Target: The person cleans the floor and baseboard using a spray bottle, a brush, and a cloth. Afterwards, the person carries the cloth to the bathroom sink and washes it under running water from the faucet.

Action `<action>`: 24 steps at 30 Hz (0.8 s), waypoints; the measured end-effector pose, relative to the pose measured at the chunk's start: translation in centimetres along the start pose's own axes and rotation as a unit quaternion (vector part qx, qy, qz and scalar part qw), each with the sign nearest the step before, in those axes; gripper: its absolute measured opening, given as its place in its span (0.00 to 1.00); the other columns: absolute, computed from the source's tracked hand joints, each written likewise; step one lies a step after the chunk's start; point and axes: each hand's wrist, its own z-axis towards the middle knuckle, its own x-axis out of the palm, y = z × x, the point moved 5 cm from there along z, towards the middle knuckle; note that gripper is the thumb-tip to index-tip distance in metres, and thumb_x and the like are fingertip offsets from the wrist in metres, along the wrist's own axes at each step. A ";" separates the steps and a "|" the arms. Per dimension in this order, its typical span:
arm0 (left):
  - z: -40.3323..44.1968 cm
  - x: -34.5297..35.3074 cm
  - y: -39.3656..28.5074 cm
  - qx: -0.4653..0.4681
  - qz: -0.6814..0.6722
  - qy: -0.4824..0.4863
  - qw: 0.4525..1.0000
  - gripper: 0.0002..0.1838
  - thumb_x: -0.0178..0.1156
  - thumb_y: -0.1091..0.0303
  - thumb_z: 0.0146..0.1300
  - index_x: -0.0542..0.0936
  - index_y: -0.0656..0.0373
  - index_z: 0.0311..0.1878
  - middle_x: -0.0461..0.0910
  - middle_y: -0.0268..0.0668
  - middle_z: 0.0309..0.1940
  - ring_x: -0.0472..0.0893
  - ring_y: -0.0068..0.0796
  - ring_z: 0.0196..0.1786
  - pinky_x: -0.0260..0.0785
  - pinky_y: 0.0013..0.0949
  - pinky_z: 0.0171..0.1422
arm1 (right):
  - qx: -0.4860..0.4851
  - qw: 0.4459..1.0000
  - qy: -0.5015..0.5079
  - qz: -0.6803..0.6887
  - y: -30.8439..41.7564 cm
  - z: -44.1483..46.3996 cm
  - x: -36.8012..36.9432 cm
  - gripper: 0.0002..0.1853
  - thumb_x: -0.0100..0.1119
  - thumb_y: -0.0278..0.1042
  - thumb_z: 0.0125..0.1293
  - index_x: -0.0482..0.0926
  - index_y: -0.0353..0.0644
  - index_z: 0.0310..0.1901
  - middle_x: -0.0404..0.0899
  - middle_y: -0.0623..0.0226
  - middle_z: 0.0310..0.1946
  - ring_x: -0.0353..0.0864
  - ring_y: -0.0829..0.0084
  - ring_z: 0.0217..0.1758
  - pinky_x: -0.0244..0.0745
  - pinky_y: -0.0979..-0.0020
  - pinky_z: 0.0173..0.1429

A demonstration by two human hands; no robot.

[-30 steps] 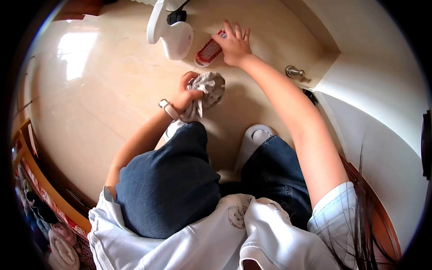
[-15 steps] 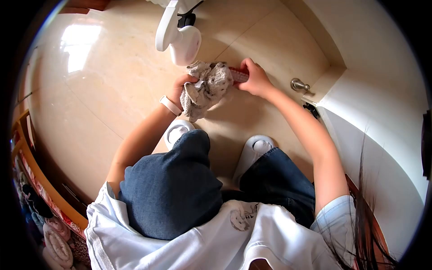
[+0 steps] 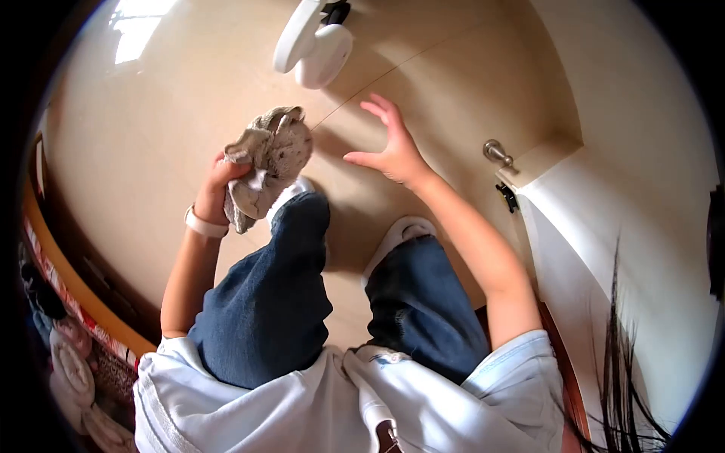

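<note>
A crumpled grey-beige rag [image 3: 283, 155] with dark stains hangs bunched from my left hand [image 3: 224, 181], whose fingers are closed round its near edge. A light band circles that wrist. To the right of the rag, my right hand [image 3: 394, 151] is held over the floor with thumb and fingers spread and nothing between them. A gap separates this hand from the rag. Whether anything lies inside the rag's folds is hidden.
A white rounded device [image 3: 325, 57] stands ahead on the glossy tiled floor [image 3: 162, 143]. On the right are an open white door [image 3: 578, 226] and a metal doorstop [image 3: 497, 152]. A wooden-edged shelf with rolled fabrics [image 3: 72, 359] lies at left.
My right hand has come away from the rag and opened; the reddish item it held no longer shows. My left hand has moved left with the rag. The view has shifted too.
</note>
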 end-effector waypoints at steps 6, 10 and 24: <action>-9.2 -2.9 -6.7 0.047 0.191 -0.133 0.972 0.24 0.57 0.76 0.48 0.73 0.69 0.52 0.76 0.38 0.44 0.76 0.25 0.45 0.68 0.26 0.52 | 0.045 0.989 -0.120 0.072 2.0 -6.1 4.0 0.45 0.70 0.34 0.46 0.53 0.38 0.63 0.63 0.51 0.58 0.57 0.61 0.66 0.51 0.61 0.68; -15.5 -3.0 -9.1 0.072 0.284 -0.191 0.937 0.22 0.57 0.76 0.45 0.75 0.73 0.48 0.73 0.38 0.48 0.74 0.25 0.48 0.65 0.26 0.54 | 0.228 0.945 -0.232 -0.026 -0.2 -15.2 3.1 0.32 0.64 0.33 0.52 0.62 0.36 0.57 0.69 0.52 0.53 0.67 0.61 0.59 0.60 0.65 0.63; -36.4 8.8 -22.6 0.165 0.642 -0.287 0.692 0.20 0.65 0.71 0.35 0.78 0.65 0.38 0.77 0.45 0.39 0.78 0.44 0.40 0.71 0.36 0.46 | 0.520 0.839 -0.055 -0.154 20.0 -58.9 7.1 0.25 0.56 0.34 0.54 0.68 0.30 0.52 0.69 0.43 0.51 0.68 0.50 0.57 0.63 0.58 0.59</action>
